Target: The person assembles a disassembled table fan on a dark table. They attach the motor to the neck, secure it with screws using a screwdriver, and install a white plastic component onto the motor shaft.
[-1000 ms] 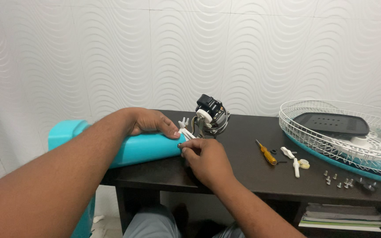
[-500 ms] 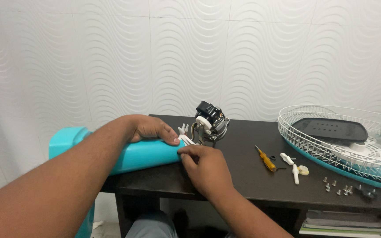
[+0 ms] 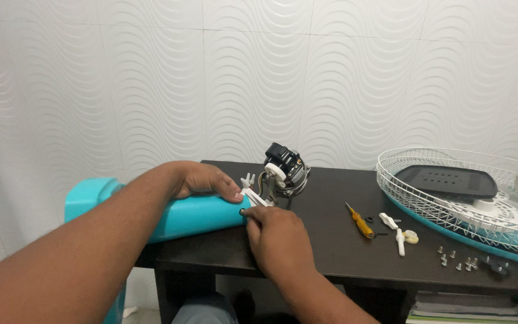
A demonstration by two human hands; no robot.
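Note:
A teal fan body lies on its side across the left end of a dark table. My left hand presses down on its top near the neck. My right hand pinches a small dark screw or knob at the end of the teal body. Just behind my hands sits the bare fan motor on a white bracket with wires.
A yellow-handled screwdriver lies mid-table, with small white plastic parts beside it. Several loose screws lie at the right front. A white wire fan guard with a black plate inside rests at the right. Papers sit on a lower shelf.
My right hand has shifted slightly at the end of the teal body, fingers working the small dark part. My left hand keeps its hold. The view has tilted up a little.

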